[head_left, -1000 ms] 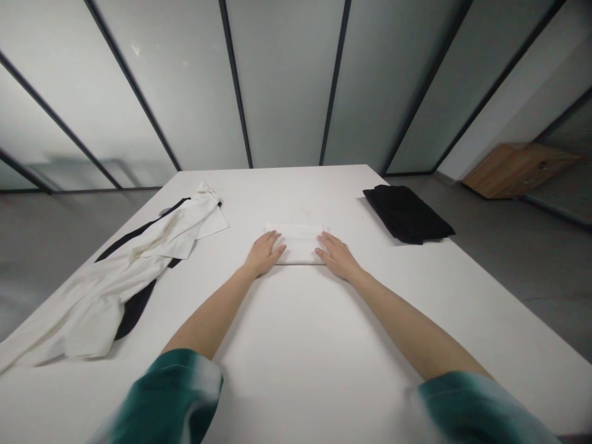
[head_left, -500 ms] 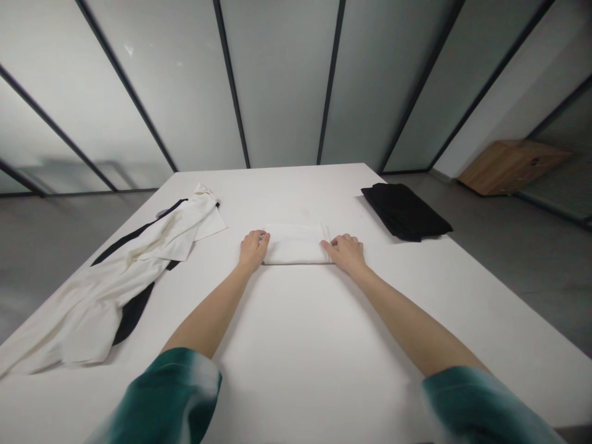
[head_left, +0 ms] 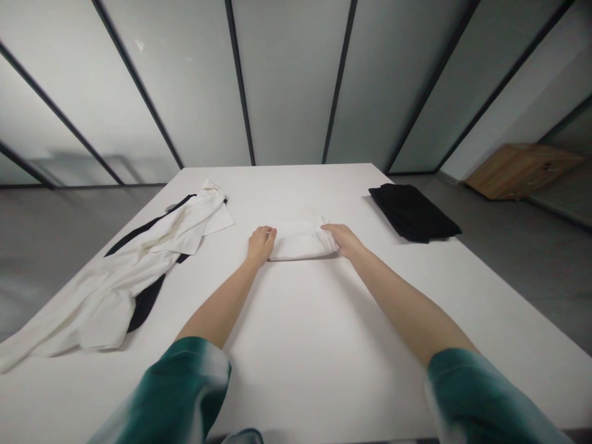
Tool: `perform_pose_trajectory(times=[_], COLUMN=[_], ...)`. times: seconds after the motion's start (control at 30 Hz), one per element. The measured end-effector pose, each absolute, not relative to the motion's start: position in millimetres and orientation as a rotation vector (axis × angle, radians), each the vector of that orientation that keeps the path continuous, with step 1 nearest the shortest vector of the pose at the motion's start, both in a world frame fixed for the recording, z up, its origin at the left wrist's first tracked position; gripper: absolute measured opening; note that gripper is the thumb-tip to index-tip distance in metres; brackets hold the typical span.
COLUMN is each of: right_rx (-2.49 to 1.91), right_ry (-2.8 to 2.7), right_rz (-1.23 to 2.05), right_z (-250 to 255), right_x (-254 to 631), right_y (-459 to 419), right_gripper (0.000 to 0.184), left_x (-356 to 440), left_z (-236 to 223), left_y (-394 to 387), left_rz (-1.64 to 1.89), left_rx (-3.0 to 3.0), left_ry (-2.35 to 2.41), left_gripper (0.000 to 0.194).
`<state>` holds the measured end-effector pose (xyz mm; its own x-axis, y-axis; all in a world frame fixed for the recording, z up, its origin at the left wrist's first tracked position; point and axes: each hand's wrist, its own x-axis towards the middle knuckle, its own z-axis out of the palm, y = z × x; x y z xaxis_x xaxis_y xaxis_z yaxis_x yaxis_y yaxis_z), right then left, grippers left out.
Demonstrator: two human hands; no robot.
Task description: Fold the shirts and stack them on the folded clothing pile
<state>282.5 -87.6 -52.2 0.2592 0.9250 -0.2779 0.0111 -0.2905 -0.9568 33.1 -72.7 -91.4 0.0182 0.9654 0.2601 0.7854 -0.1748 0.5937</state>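
Holding the folded white cloth by its two ends looks like the step in hand. It is in the middle of the table, in front of the person. Its right end looks a little raised, with a soft shadow under it, and its left end sits lower. The left hand is curled around the left end and seems to grip it. The right hand pinches the right end, thumb on top and the other fingers mostly hidden beneath.

To do this well, both ends should be level, so the cloth does not sag or slip open. A soft, even grip should help, because a hard squeeze could make creases. The fingers should go under all the layers, not just the top one.

Now the count: one folded cloth, two hands, two green sleeves and one table. To the right is one black pile; I cannot tell how many pieces are in it. To the left is one loose white heap, with black cloth peeking out under it; how many pieces it has, I cannot tell. Past the table is one wooden cabinet.
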Motion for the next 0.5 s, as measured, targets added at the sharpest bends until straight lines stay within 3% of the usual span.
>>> perform_pose_trajectory(times=[0.1, 0.23, 0.4, 0.5], right_rx=[-1.438, -1.385, -1.489, -1.449], right_ry=[-0.664, -0.785, -1.193, -1.222], right_rz=[1.396, 1.586, 1.565, 1.515], right_z=[-51, -44, -30, -16], right_x=[279, 274, 270, 285], right_y=[-90, -99, -115, -127], right_gripper=[0.007, 0.009, 0.025, 0.021], left_x=[33, 33, 32, 31], left_z=[-91, -90, -89, -87], left_y=[-71, -70, -71, -72], left_rz=[0.935, 0.938, 0.974, 1.004], left_rx=[1.975, 1.952, 1.909, 1.866], left_ry=[1.798, 1.778, 1.772, 1.752], left_gripper=[0.032, 0.032, 0.030, 0.030])
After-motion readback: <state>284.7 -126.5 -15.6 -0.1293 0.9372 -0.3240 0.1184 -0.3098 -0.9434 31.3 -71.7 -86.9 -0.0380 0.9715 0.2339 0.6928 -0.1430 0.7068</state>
